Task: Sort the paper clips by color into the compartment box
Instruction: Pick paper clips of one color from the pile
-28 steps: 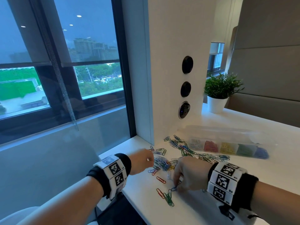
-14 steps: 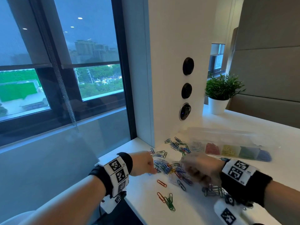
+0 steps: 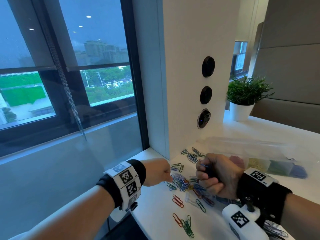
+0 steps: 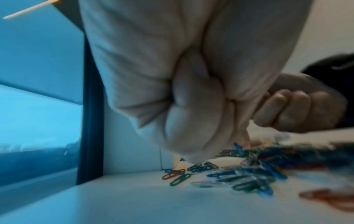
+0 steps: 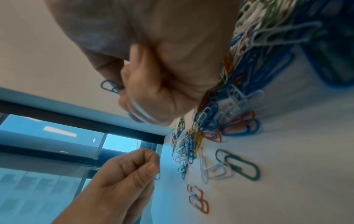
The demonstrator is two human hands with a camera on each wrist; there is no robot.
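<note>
A heap of mixed-colour paper clips (image 3: 181, 182) lies on the white table (image 3: 155, 213). My right hand (image 3: 200, 170) hovers above the heap as a raised fist. It grips blue clips, and one blue clip (image 5: 110, 87) sticks out past the fingers. My left hand (image 3: 170, 178) is at the heap's left edge and pinches a dark clip (image 5: 157, 176) between thumb and forefinger. The clear compartment box (image 3: 270, 167) lies behind my right wrist. Its cells hold red, yellow, green and blue clips, and its near-left end is hidden by my right hand.
Loose red and green clips (image 3: 183, 222) lie near the table's front edge, with more red clips (image 3: 177, 200) nearer the heap. A white pillar with round black sockets (image 3: 206, 96) stands behind the heap. A potted plant (image 3: 245, 97) stands at the back right. The table ends left of my left hand.
My right hand has left the table at the front of the heap, risen and turned into a fist holding blue clips. My left hand has stayed at the heap's left edge.
</note>
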